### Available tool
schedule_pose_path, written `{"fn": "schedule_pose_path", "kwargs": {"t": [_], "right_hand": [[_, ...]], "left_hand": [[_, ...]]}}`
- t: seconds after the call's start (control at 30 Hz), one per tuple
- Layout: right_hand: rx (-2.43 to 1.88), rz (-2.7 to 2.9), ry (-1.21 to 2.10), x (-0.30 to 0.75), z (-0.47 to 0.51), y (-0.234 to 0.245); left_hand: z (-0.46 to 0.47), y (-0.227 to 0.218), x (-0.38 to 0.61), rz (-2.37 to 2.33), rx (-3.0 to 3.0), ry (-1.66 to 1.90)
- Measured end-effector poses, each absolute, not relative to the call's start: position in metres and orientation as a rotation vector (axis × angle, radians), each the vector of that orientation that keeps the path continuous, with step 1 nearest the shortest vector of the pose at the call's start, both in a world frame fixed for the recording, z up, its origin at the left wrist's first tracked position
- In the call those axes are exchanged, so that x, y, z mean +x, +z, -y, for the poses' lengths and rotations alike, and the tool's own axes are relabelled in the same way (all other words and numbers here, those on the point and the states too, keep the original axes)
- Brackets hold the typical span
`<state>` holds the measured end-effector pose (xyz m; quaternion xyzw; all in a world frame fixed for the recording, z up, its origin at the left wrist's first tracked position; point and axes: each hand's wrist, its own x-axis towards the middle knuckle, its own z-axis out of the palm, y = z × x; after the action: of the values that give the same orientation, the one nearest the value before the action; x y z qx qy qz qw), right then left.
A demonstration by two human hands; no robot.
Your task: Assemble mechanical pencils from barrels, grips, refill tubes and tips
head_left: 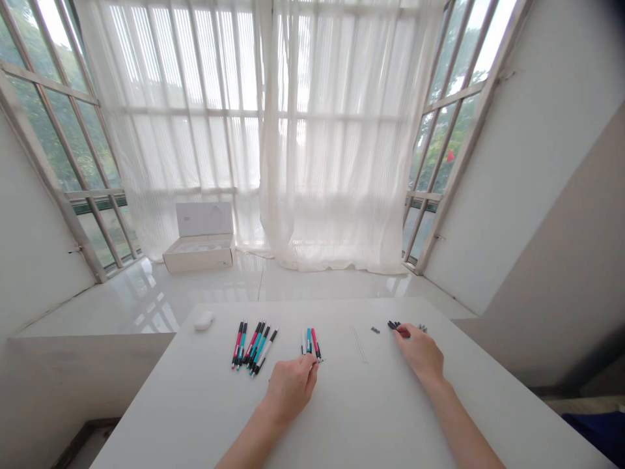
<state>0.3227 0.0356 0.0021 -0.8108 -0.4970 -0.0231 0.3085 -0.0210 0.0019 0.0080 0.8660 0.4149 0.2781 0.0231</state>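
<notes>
My left hand is closed in a pinch at the near ends of a few pen barrels in white, teal and pink. Its fingertips hide whatever they hold. Over to the right, my right hand has its fingers closed at a small group of black pen parts, partly covering them. Between the hands lie thin clear refills and a little pile of dark springs or similar small pieces. Some grey pieces show just behind my right hand.
Several assembled click pens in pink, teal and white lie left of my left hand. A white earbud-like case sits at the table's far left corner. Behind the white table, an open white box rests on the ledge by the curtain.
</notes>
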Motion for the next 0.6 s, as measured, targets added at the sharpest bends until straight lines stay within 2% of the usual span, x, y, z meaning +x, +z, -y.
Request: {"fn": "schedule_pose_path", "kwargs": {"t": [0.4,0.6], "right_hand": [[-2.17,1.409,-0.095,0.317,-0.036,0.0],[-1.794,1.591,0.03,0.279,-0.03,0.016]], "left_hand": [[-0.005,0.003,-0.02,-1.248,2.663,0.851],[-0.005,0.002,-0.019,-1.243,2.649,0.885]]}}
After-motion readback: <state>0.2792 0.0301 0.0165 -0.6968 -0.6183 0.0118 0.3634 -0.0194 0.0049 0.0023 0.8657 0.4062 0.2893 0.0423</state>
